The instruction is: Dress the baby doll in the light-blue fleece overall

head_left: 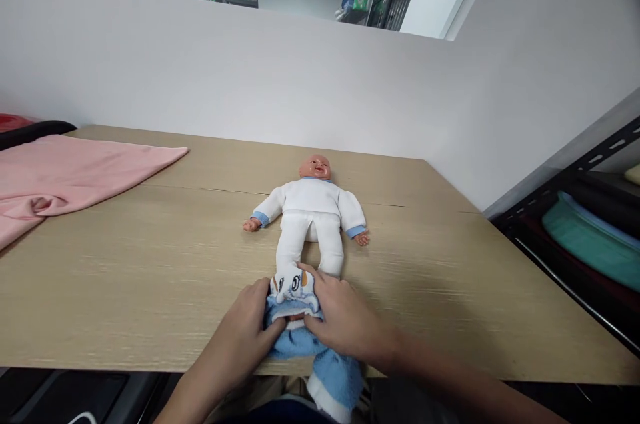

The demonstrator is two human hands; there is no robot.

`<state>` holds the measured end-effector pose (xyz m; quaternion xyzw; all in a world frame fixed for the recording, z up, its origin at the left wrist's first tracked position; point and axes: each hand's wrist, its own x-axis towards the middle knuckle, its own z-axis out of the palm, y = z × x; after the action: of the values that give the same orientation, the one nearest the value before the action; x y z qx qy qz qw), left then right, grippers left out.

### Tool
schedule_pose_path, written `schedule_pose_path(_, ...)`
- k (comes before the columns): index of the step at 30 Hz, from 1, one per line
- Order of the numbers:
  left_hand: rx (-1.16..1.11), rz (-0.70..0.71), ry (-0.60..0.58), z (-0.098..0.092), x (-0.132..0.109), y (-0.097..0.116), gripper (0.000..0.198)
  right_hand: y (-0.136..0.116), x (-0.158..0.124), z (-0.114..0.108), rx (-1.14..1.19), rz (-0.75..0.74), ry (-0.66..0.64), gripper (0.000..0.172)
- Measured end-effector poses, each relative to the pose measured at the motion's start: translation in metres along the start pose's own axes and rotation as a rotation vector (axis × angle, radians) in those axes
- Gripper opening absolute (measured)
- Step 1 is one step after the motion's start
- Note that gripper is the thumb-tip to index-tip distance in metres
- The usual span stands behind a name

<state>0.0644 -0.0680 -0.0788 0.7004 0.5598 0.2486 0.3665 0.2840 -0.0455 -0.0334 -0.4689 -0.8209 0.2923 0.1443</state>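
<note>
A baby doll [311, 211] in a white suit with blue cuffs lies on its back in the middle of the wooden table [150, 264], head away from me. At its feet both my hands grip a small blue and white fleece garment [295, 304] with a cartoon face. My left hand [250, 327] holds the garment's left side, fingers curled round the cloth. My right hand [340, 317] pinches its right side beside the doll's leg. Part of the garment hangs over the table's near edge.
A pink cloth [65, 174] is spread on the table's far left. A white partition wall [250, 77] stands behind the table. To the right is a black metal shelf [575, 211] with a teal item on it.
</note>
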Motion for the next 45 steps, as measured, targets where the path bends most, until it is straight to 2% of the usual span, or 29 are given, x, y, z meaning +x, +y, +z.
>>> schedule_pose_path(4, -0.140, -0.009, -0.035, 0.005, -0.003, -0.007, 0.031, -0.003, -0.001, -0.001, -0.031, 0.026, -0.119, 0.098)
schedule_pose_path(8, -0.326, -0.004, 0.037, 0.008, -0.007, -0.010, 0.045, 0.002, -0.003, 0.000, 0.056, 0.016, -0.059, 0.104)
schedule_pose_path(13, -0.433, 0.064, 0.073, 0.012, -0.007, -0.017, 0.035, 0.015, -0.002, 0.002, 0.183, -0.083, 0.006, 0.103)
schedule_pose_path(18, -0.412, 0.163, 0.028, 0.002, -0.003, -0.020, 0.029, 0.022, 0.002, 0.000, 0.211, -0.139, 0.093, 0.082)
schedule_pose_path(20, -0.358, 0.204, 0.014, -0.007, 0.000, -0.022, 0.030, 0.020, 0.004, -0.005, 0.192, -0.122, 0.094, 0.061)
schedule_pose_path(22, -0.343, 0.221, -0.007, -0.015, 0.004, -0.025, 0.024, 0.018, 0.008, -0.010, 0.185, -0.116, 0.057, 0.039)
schedule_pose_path(23, -0.359, 0.216, -0.022, -0.017, 0.007, -0.027, 0.020, 0.018, 0.011, -0.013, 0.178, -0.123, 0.042, 0.033)
schedule_pose_path(29, -0.479, 0.134, -0.025, -0.026, 0.025, -0.034, 0.018, 0.025, 0.031, -0.025, 0.070, -0.219, -0.001, 0.020)
schedule_pose_path(31, -0.510, 0.137, -0.050, -0.028, 0.030, -0.033, 0.020, 0.027, 0.037, -0.027, 0.102, -0.273, 0.022, 0.025)
schedule_pose_path(34, -0.561, 0.120, -0.053, -0.029, 0.037, -0.032, 0.034, 0.029, 0.047, -0.026, 0.164, -0.326, 0.053, 0.042)
schedule_pose_path(37, -0.605, 0.084, -0.030, -0.028, 0.043, -0.031, 0.050, 0.034, 0.058, -0.025, 0.196, -0.324, 0.026, 0.053)
schedule_pose_path(40, -0.669, 0.003, -0.061, -0.028, 0.048, -0.030, 0.061, 0.041, 0.065, -0.029, 0.231, -0.321, 0.002, 0.062)
schedule_pose_path(45, -0.775, -0.117, -0.070, -0.032, 0.052, -0.026, 0.076, 0.055, 0.062, -0.035, 0.459, -0.268, -0.108, 0.066)
